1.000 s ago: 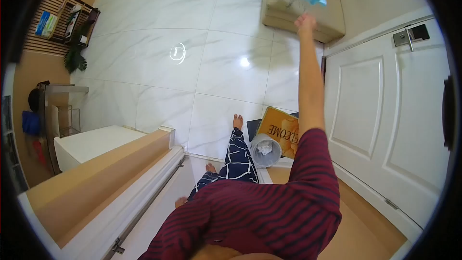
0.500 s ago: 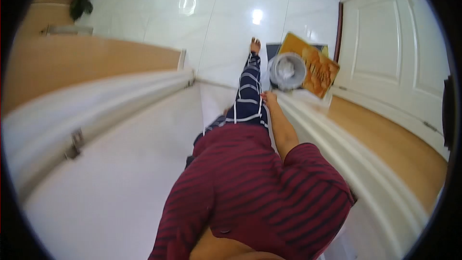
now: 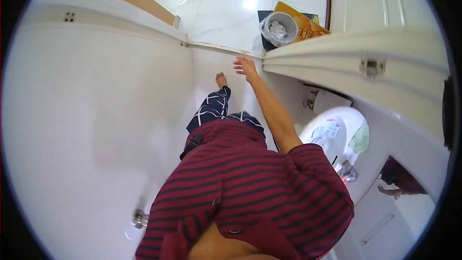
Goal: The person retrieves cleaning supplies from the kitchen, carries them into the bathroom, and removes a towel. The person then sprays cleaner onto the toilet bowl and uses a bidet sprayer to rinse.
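My right hand (image 3: pixel 246 67) is held out in front of me over the floor by the doorway, fingers apart, with nothing in it. It is nearest to my bare foot (image 3: pixel 221 80) and the door sill (image 3: pixel 226 49). Just past the sill stands a grey bin (image 3: pixel 288 21) lined with a clear bag, crumpled white paper inside. My left hand is out of sight.
To the right a white washbasin (image 3: pixel 355 115) holds cloths near a metal tap (image 3: pixel 348 171). A mirror (image 3: pixel 417 212) hangs close by. The white door (image 3: pixel 130 91) with a round knob (image 3: pixel 139 218) is at left. An orange mat (image 3: pixel 308 28) lies behind the bin.
I have moved through the doorway into the room with the washbasin. My right hand, before close to my leg, is now stretched forward. The basin and mirror have come into view.
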A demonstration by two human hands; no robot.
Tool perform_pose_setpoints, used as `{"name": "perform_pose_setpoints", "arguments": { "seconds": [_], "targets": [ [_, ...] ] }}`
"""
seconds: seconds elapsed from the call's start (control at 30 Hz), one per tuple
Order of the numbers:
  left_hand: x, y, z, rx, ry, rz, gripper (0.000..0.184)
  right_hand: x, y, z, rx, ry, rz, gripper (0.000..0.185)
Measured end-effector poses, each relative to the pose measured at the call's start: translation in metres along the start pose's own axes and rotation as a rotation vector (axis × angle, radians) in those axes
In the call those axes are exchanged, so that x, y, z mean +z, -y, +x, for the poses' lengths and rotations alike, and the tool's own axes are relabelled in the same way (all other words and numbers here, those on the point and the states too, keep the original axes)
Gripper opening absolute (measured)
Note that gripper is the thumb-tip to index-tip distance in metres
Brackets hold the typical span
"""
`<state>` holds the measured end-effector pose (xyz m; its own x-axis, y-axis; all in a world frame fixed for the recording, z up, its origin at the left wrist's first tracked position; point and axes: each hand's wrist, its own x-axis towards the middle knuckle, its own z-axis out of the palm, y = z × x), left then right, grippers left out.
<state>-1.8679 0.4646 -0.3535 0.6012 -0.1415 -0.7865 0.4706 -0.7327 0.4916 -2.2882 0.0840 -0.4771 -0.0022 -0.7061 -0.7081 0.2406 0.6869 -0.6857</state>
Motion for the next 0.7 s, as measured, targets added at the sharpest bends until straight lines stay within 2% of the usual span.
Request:
{"name": "perform_pose_setpoints", "arguments": {
  "seconds": [0.07,0.2,0.33,0.4,0.47,0.53,0.6,0.63,0.7],
  "targets": [
    [-0.026,0.020,-0.002,0.024,-0.022,-0.107,0.041,0.007,-0.013,-0.024,0.027,0.039,0.096,0.028],
    [-0.063,0.062,-0.002,0.101,0.014,-0.281,0.041,0.001,-0.030,-0.122,-0.059,0.114,0.227,0.027],
    [-0.094,0.088,-0.010,0.201,0.120,-0.376,0.042,-0.029,-0.076,-0.214,-0.106,0.043,0.337,0.022],
    [-0.089,0.090,-0.022,0.284,0.218,-0.294,0.042,-0.038,-0.097,-0.250,-0.140,-0.039,0.429,0.017],
    [-0.070,0.078,-0.052,0.444,0.279,-0.077,0.042,-0.033,-0.099,-0.287,-0.221,-0.084,0.400,0.017],
    [-0.039,0.084,-0.124,0.574,0.223,0.003,0.044,-0.040,-0.108,-0.324,-0.315,-0.133,0.392,0.015],
    [-0.033,0.082,-0.173,0.881,0.251,0.068,0.043,-0.056,-0.108,-0.360,-0.467,-0.248,0.361,0.014],
    [-0.033,0.073,-0.189,1.036,0.274,0.106,0.043,-0.069,-0.104,-0.376,-0.541,-0.316,0.349,0.013],
    [-0.033,0.051,-0.206,1.188,0.301,0.216,0.041,-0.118,-0.100,-0.401,-0.885,-0.645,0.164,0.008]
  ]
}}
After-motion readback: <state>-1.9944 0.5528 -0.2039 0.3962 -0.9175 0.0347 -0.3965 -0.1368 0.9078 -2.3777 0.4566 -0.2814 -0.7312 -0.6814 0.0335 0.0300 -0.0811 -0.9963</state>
